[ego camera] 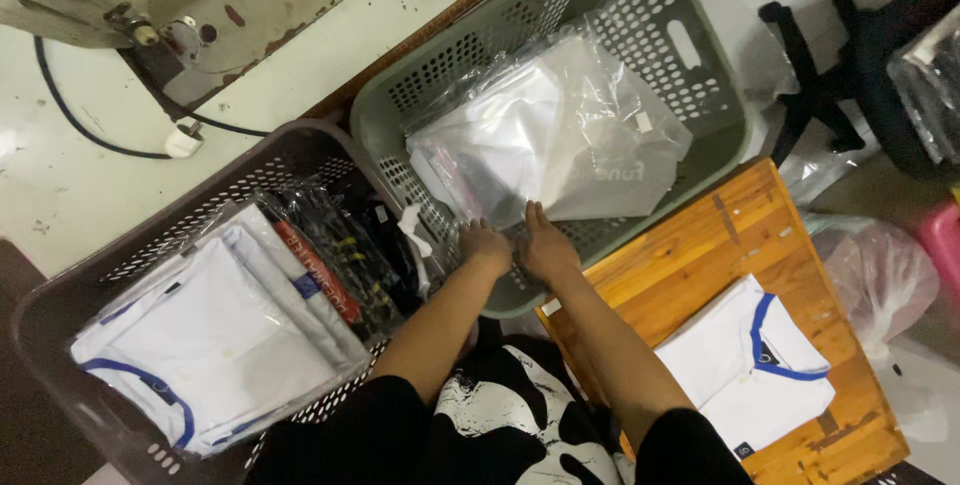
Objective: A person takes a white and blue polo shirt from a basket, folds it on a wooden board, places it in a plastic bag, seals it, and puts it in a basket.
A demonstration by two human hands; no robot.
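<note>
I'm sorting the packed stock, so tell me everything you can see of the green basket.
The green basket is a rectangular, grey-green plastic laundry basket with perforated walls and a slot handle. It sits tilted between the brown basket and the wooden table. Clear plastic bags of folded white garments lie inside. The left hand and right hand reach over its near rim onto the bags.

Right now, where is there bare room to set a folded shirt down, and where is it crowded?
The wooden board is bare along its upper half, between the green basket and the folded shirt. The dark basket is packed with bagged shirts. The green basket holds a clear bag that both hands, left and right, touch.
</note>
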